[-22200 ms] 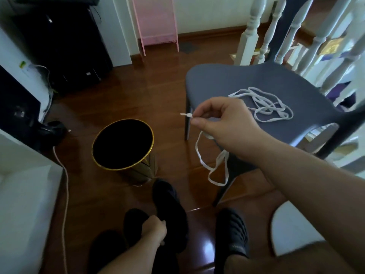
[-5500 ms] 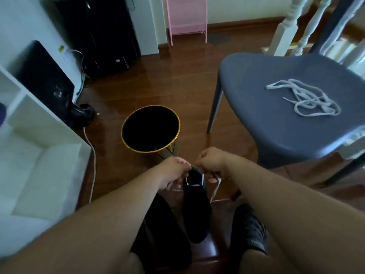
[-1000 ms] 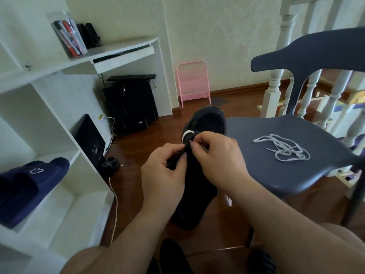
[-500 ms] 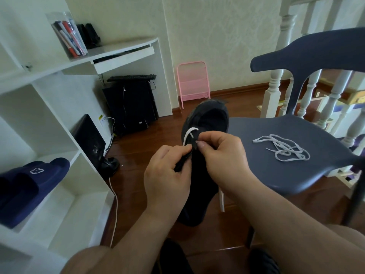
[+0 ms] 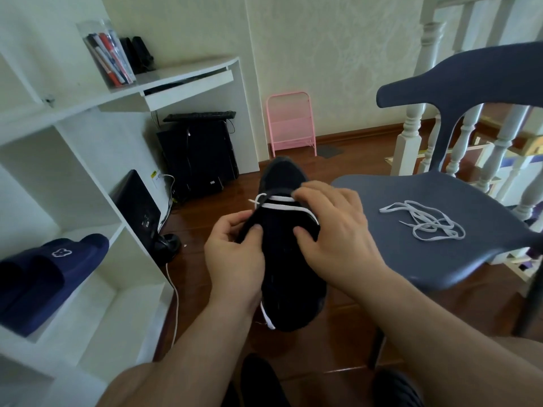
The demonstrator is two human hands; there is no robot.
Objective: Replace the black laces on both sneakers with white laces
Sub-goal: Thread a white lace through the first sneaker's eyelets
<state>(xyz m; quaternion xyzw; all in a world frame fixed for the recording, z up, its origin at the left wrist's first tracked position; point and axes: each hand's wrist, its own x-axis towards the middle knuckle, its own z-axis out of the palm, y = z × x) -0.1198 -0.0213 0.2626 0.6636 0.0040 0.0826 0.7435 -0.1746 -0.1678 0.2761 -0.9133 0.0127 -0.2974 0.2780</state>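
- Black sneaker (image 5: 289, 259) held up in mid-air, just left of grey chair (image 5: 458, 248), toe pointing away.
- Left hand (image 5: 235, 257) pinches sneaker's left edge; right hand (image 5: 335, 239) grips its right side w/ fingers curled over the top.
- White lace (image 5: 282, 203) threaded across front eyelets.
- 2nd white lace (image 5: 423, 220) loose on chair seat.
- White shelf unit (image 5: 97, 230) left of chair: navy slippers (image 5: 50, 274) in a cubby; clear box of pens (image 5: 107, 54) on top.

both forearms are bare, with no sleeves, watch or rings showing; the left hand (image 5: 235, 259) and right hand (image 5: 335, 239) wear no gloves.
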